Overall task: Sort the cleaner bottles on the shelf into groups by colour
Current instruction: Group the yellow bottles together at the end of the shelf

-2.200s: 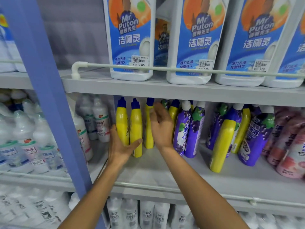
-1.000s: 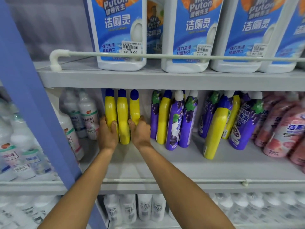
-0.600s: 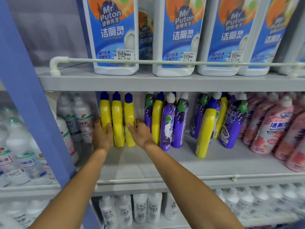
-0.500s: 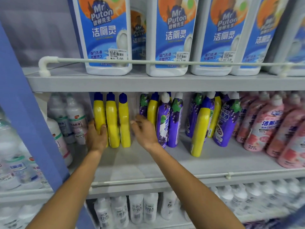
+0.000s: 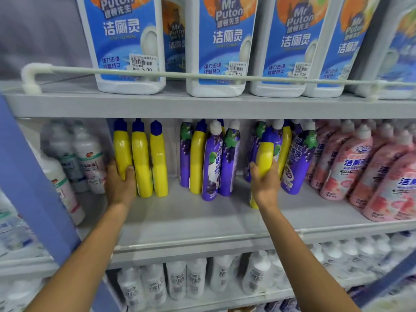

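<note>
Grey metal shelving fills the scene, its middle shelf (image 5: 184,212) carrying the cleaner bottles. At the left of that shelf three yellow bottles (image 5: 140,158) with blue caps stand upright, side by side and touching. The left hand (image 5: 119,183) wraps the lower part of the leftmost of them, thumb across its front, fingers (image 5: 130,174) closed on the bottle. Right of a small gap stands a mixed cluster: purple bottles (image 5: 212,163) with grape labels, with one yellow bottle (image 5: 197,161) wedged between them. Further right, the right hand (image 5: 265,183) grasps a tilted yellow bottle (image 5: 265,154) around its lower body, fingers curled behind it and thumb at its left side; the bottle leans back against more purple bottles (image 5: 297,163), and another yellow one (image 5: 285,149) stands just behind it. Whether the grasped bottle's base touches the shelf cannot be told. Pink bottles (image 5: 351,167) with white caps crowd the right end of the same shelf. Left of the yellow trio, beyond a blue upright post (image 5: 27,176), stand white bottles (image 5: 90,158), blurred. On the upper shelf (image 5: 157,104), large white jugs with blue labels (image 5: 126,41) sit behind a pale rail (image 5: 202,76). Below, the lowest shelf holds rows of small white bottles (image 5: 177,282).
</note>
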Demonstrator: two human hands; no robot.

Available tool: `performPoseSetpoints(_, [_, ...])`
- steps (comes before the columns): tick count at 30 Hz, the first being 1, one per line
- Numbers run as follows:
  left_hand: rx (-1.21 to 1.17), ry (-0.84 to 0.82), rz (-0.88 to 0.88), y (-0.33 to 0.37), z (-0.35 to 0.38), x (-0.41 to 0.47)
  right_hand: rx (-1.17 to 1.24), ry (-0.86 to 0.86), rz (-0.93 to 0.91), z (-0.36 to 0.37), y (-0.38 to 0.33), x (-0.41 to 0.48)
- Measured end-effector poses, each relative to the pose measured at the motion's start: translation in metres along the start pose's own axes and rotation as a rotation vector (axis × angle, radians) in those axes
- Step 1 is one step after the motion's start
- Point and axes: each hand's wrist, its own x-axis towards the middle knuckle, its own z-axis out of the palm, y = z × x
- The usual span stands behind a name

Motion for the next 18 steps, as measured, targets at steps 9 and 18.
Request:
performPoseSetpoints(9, [-0.06, -0.018, -0.037, 0.005, -0.007, -0.004, 0.21, -0.447, -0.079, 0.052, -0.055, -0.107])
performPoseSetpoints(18, [-0.153, -0.048, -0.102, 0.002, -0.012, -0.001, 0.229, -0.63, -0.018, 0.174, -0.103, -0.132])
